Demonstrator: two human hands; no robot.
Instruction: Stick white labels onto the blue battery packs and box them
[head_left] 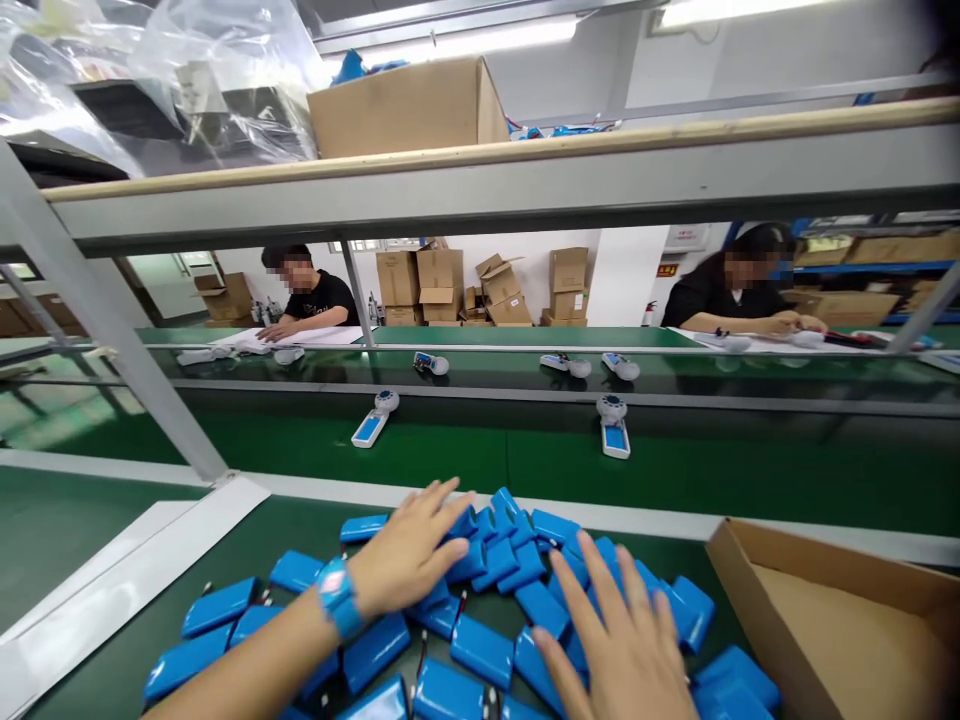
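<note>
blue shrink-wrapped battery packs, well over twenty, heaped loose on the green bench mat, likely dumped there for sorting. left hand flat and spread on the heap's far side, right hand flat and splayed nearer, neither gripping anything. open cardboard box just right, within reach. beyond, five white devices on the conveyor, two seated workers behind.

Bright overhead tube light; edges warp outward.
</note>
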